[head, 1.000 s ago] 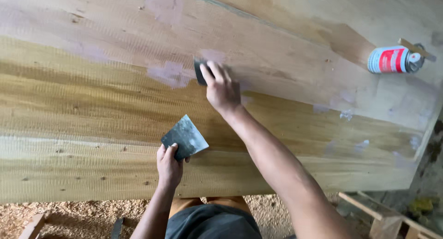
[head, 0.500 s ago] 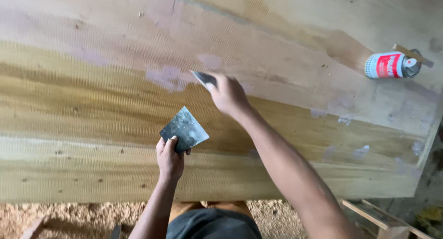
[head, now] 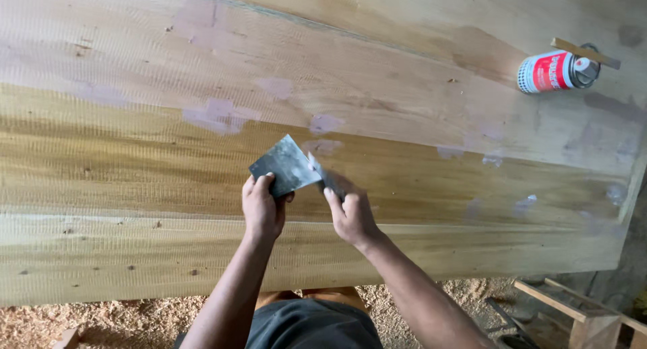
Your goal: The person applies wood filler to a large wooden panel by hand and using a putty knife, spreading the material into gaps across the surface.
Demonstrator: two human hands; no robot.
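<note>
Yellow-brown wooden slab surface (head: 135, 153) with pale lilac filler patches (head: 217, 115); dark grey smeared metal scraper plate (head: 284, 165); red-and-white cylindrical can (head: 549, 71).

Looked like a rough woodworking shop; showed a broad wooden slab (head: 168, 153) with raw grain, knots and pale patches of filler (head: 217, 115); had sawdust (head: 81, 322) heaped thick on the ground beneath; held a red and white can (head: 554, 71) lying on the slab with a stick across it; kept timber offcuts (head: 586, 315) at the lower right.
</note>
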